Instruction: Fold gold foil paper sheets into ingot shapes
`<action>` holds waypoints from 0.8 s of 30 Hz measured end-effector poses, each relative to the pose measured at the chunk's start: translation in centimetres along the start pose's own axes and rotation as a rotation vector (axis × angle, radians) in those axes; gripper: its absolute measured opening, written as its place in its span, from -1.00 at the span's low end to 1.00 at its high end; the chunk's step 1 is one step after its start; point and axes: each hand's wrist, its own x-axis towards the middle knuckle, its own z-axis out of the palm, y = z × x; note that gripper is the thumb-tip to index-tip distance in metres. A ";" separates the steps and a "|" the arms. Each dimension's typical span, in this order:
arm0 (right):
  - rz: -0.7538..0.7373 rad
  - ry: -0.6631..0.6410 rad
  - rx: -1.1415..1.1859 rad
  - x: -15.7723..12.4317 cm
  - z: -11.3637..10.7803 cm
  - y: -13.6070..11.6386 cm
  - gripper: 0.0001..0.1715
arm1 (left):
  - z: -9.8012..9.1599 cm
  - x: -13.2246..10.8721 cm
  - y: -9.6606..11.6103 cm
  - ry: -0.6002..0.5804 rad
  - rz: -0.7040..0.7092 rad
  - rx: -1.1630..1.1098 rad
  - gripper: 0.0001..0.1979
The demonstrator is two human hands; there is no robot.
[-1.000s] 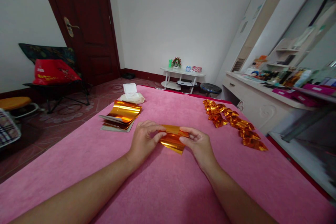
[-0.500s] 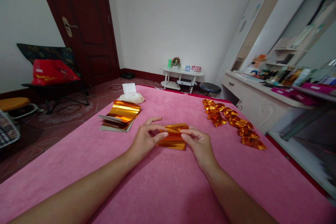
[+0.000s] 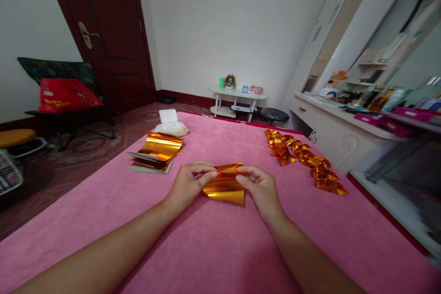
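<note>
On my remote feed, I see the left hand (image 3: 188, 184) and right hand (image 3: 261, 188) narrowly pinching one gold sheet (image 3: 225, 188) mid-frame. Folded gold pieces (image 3: 313, 161) lie centre-right.

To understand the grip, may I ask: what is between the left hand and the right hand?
In the head view, a shiny gold sheet spans the gap between the left hand and the right hand, pinched by both.

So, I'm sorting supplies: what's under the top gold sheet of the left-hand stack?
Beneath the top gold sheet, edges of more sheets show, some orange, some greyish; their middles and their number are covered.
</note>
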 end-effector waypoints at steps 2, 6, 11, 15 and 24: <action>-0.043 0.028 -0.052 0.0 -0.1 -0.1 -0.82 | 0.0 0.0 0.0 0.002 -0.020 -0.008 -0.91; -0.233 0.116 -0.235 0.0 -0.2 -0.6 -0.93 | 0.0 0.0 -0.1 -0.010 -0.034 -0.018 -0.91; -0.154 0.034 -0.136 0.0 -0.2 -0.8 -0.90 | -0.2 0.1 -0.4 0.014 0.053 0.059 -0.92; -0.068 0.011 -0.049 -0.1 -0.1 -0.6 -0.89 | -0.3 0.1 -0.5 0.021 0.024 0.037 -0.91; -0.066 0.150 0.000 -0.2 0.1 -0.8 -0.92 | 0.2 -0.2 0.0 0.056 -0.107 -0.068 -0.84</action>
